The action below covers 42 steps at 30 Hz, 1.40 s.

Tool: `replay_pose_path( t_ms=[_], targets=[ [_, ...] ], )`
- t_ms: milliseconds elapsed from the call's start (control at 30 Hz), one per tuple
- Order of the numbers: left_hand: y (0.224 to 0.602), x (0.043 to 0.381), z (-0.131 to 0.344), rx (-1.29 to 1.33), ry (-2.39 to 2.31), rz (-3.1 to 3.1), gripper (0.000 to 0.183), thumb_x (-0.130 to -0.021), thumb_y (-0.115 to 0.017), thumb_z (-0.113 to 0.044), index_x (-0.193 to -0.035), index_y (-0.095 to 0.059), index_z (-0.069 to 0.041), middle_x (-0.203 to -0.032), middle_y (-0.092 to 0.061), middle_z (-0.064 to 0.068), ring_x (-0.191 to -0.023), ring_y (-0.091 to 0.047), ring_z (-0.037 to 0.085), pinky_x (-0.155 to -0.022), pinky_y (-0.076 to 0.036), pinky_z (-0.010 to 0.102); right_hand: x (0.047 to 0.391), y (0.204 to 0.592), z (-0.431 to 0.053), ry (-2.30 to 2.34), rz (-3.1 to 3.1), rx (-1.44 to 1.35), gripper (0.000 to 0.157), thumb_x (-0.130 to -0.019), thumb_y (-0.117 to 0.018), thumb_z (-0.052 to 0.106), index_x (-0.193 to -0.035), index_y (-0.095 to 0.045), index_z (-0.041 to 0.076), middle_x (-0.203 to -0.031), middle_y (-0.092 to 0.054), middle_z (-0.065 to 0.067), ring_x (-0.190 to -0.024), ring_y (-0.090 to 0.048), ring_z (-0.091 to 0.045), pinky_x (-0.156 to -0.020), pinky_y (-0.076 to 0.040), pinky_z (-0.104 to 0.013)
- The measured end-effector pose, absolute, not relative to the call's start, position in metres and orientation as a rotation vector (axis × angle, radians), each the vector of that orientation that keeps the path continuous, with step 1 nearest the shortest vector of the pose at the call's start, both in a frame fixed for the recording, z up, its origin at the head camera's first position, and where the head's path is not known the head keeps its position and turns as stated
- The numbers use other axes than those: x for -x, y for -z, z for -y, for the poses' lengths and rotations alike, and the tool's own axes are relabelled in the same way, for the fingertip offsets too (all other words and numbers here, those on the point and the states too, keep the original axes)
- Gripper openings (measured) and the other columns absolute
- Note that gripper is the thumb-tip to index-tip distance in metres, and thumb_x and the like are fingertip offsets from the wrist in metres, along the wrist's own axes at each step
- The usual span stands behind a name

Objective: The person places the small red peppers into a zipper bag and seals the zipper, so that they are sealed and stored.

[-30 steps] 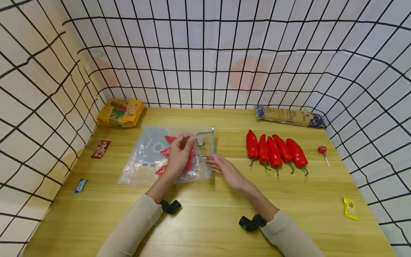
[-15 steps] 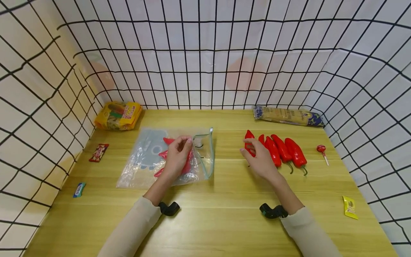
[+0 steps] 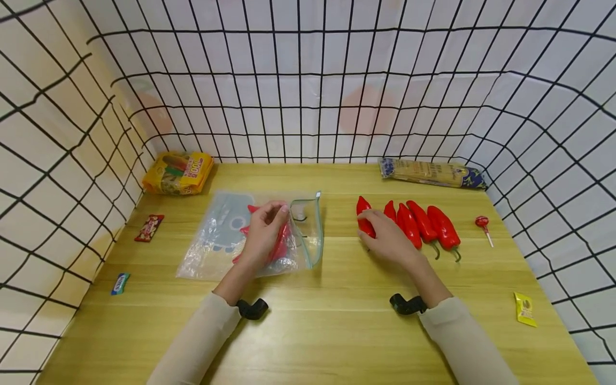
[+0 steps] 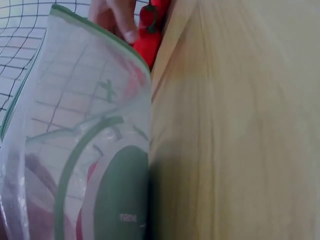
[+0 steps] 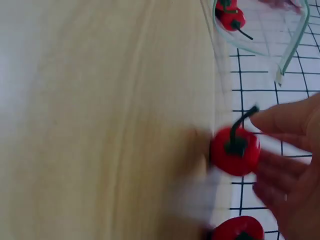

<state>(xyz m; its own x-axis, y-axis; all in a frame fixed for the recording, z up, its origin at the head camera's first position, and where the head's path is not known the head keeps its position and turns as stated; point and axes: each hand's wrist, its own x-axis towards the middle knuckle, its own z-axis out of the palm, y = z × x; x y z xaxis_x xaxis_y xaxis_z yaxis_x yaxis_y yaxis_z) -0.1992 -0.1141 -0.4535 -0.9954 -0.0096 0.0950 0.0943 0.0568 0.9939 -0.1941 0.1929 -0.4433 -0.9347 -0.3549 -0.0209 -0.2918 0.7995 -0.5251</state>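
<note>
A clear zip bag [image 3: 202, 256] with a blue printed figure lies on the left half of the table, its zip mouth facing right. Inside are several red peppers [image 3: 280, 243], partly covered by my left hand [image 3: 263, 227]. That hand pinches the bag's upper layer near the mouth, holding it raised. To the right, my right hand [image 3: 387, 235] has its thumb and fingers around the leftmost loose red pepper [image 3: 363, 206], whose green stem shows in the right wrist view. Several other red peppers [image 3: 409, 224] lie in a row just right of that hand.
A yellow food packet [image 3: 178, 172] and a long noodle-like packet [image 3: 430, 174] stand at the back by the black wire mesh [image 3: 308, 107]. Small sweets lie at the sides: a red one [image 3: 149, 228], a blue one [image 3: 120, 283], a lollipop [image 3: 482, 222] and a yellow one [image 3: 524, 309].
My right hand has left the bag's mouth, moved right to the loose peppers and taken hold of the leftmost one, which has shifted slightly left. My left hand stays at the bag.
</note>
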Motion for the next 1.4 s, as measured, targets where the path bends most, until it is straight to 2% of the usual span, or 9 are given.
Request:
replay_pose_path(
  t_ms=[133, 267, 400, 567, 667, 867, 1033, 1233, 1400],
  targets=[
    [0.453, 0.202, 0.118, 0.106, 2.083, 2.224, 0.026, -0.091, -0.067, -0.033, -0.112, -0.069, -0.017, -0.106, -0.067, 0.006, -0.09, -0.056, 0.015, -0.077, -0.05, 0.017, 0.19, 0.446, -0.187, 0.829, -2.874, 0.57, 0.049, -0.09, -0.067, 0.019, -0.136, -0.05, 0.013, -0.145, -0.046, -0.011, -0.13, -0.046, -0.032, -0.105, -0.043, -0.053],
    [0.451, 0.203, 0.121, 0.116, 2.066, 2.22, 0.029, -0.091, -0.067, -0.036, -0.115, -0.071, -0.021, -0.111, -0.068, 0.006, -0.092, -0.058, 0.014, -0.077, -0.051, 0.017, 0.184, 0.45, -0.182, 0.79, -2.901, 0.454, 0.06, -0.087, -0.071, 0.024, -0.14, -0.045, 0.013, -0.145, -0.043, -0.013, -0.125, -0.049, -0.033, -0.1, -0.046, -0.053],
    [0.449, 0.203, 0.123, 0.103, 2.057, 2.225, 0.031, -0.09, -0.066, -0.039, -0.115, -0.071, -0.021, -0.112, -0.068, 0.003, -0.095, -0.06, 0.013, -0.079, -0.052, 0.017, 0.179, 0.451, -0.178, 0.752, -2.884, 0.377, 0.067, -0.087, -0.072, 0.025, -0.144, -0.04, 0.009, -0.141, -0.048, -0.016, -0.12, -0.053, -0.033, -0.099, -0.047, -0.053],
    [0.444, 0.204, 0.123, 0.11, 1.988, 2.277, 0.027, -0.092, -0.067, -0.033, -0.111, -0.072, -0.015, -0.111, -0.07, 0.005, -0.094, -0.062, 0.012, -0.078, -0.052, 0.016, 0.175, 0.452, -0.179, 0.889, -2.891, 0.33, 0.057, -0.088, -0.068, 0.022, -0.139, -0.045, 0.008, -0.127, -0.061, -0.015, -0.108, -0.06, -0.029, -0.092, -0.051, -0.048],
    [0.435, 0.201, 0.121, 0.141, 1.915, 2.339, 0.025, -0.093, -0.066, -0.027, -0.11, -0.072, -0.009, -0.106, -0.071, 0.008, -0.087, -0.061, 0.012, -0.073, -0.051, 0.016, 0.173, 0.451, -0.187, 1.103, -2.867, 0.235, 0.051, -0.089, -0.067, 0.023, -0.134, -0.048, 0.009, -0.121, -0.063, -0.014, -0.101, -0.062, -0.028, -0.088, -0.051, -0.044],
    [0.409, 0.186, 0.118, 0.186, 1.846, 2.356, 0.025, -0.095, -0.064, -0.023, -0.108, -0.071, -0.002, -0.093, -0.07, 0.011, -0.076, -0.057, 0.012, -0.065, -0.048, 0.018, 0.167, 0.442, -0.203, 1.515, -2.673, 0.179, 0.044, -0.09, -0.07, 0.024, -0.13, -0.054, 0.014, -0.129, -0.059, -0.01, -0.112, -0.061, -0.026, -0.094, -0.052, -0.038],
    [0.402, 0.182, 0.117, 0.218, 1.851, 2.325, 0.024, -0.095, -0.064, -0.02, -0.107, -0.07, -0.001, -0.096, -0.071, 0.017, -0.075, -0.058, 0.011, -0.065, -0.048, 0.017, 0.166, 0.435, -0.185, 1.736, -2.393, 0.263, 0.042, -0.089, -0.072, 0.025, -0.127, -0.058, 0.015, -0.129, -0.054, -0.009, -0.11, -0.061, -0.025, -0.086, -0.054, -0.025],
    [0.405, 0.183, 0.115, 0.232, 1.938, 2.273, 0.026, -0.094, -0.065, -0.02, -0.107, -0.069, 0.003, -0.098, -0.069, 0.021, -0.076, -0.058, 0.012, -0.067, -0.048, 0.016, 0.177, 0.44, -0.145, 1.896, -2.239, 0.362, 0.039, -0.088, -0.072, 0.016, -0.125, -0.06, 0.013, -0.131, -0.053, -0.01, -0.107, -0.064, -0.027, -0.086, -0.056, -0.028],
    [0.423, 0.193, 0.116, 0.2, 1.998, 2.238, 0.028, -0.094, -0.064, -0.023, -0.111, -0.069, 0.0, -0.102, -0.07, 0.016, -0.084, -0.061, 0.015, -0.074, -0.052, 0.018, 0.187, 0.445, -0.114, 1.908, -2.325, 0.351, 0.04, -0.087, -0.073, 0.013, -0.125, -0.059, 0.012, -0.125, -0.057, -0.009, -0.109, -0.064, -0.029, -0.087, -0.056, -0.031]
  ],
)
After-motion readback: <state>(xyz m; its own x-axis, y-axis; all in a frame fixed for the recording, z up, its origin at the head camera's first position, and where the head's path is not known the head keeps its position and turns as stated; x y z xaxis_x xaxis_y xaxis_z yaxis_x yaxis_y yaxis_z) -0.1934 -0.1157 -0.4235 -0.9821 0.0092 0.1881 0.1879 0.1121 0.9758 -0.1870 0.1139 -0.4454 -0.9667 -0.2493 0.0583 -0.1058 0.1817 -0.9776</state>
